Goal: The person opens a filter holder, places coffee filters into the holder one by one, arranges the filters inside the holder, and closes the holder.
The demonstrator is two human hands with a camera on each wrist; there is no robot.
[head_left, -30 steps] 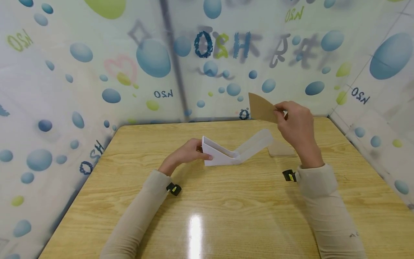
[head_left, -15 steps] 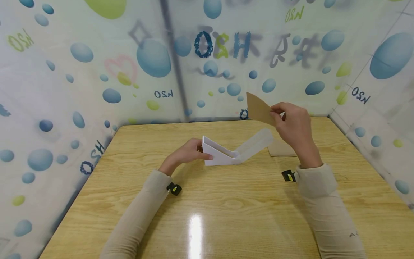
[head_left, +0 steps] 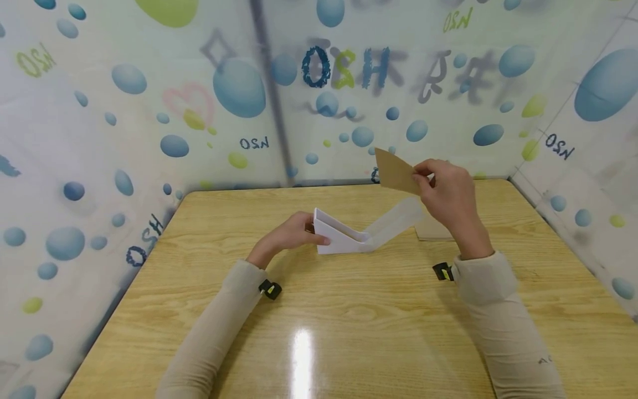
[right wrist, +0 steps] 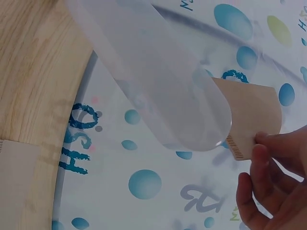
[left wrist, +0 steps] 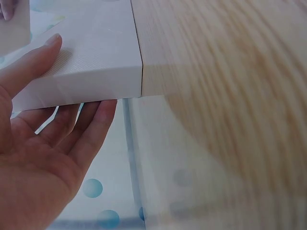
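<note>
My right hand (head_left: pixel 451 191) pinches a brown paper coffee filter (head_left: pixel 396 172) by its edge, in the air above the far half of the table. The filter is fan-shaped, and a crimped seam shows in the right wrist view. Below and left of it, my left hand (head_left: pixel 291 231) grips a white wedge-shaped case (head_left: pixel 339 238) at its tall end, thumb on the near side and fingers behind. The case's translucent lid (head_left: pixel 394 221) stands swung open, slanting up to the right. In the right wrist view the lid (right wrist: pixel 158 81) overlaps part of the filter.
A flat light-brown paper pile (head_left: pixel 432 228), partly behind the right wrist, lies on the wooden table (head_left: pixel 349 316) right of the case. Along the table's back edge runs a wall sheet (head_left: pixel 324 122) patterned with blue and green spots.
My right hand has moved a little to the left with the filter, whose tip has come slightly lower. The left hand and the case stay nearly still.
</note>
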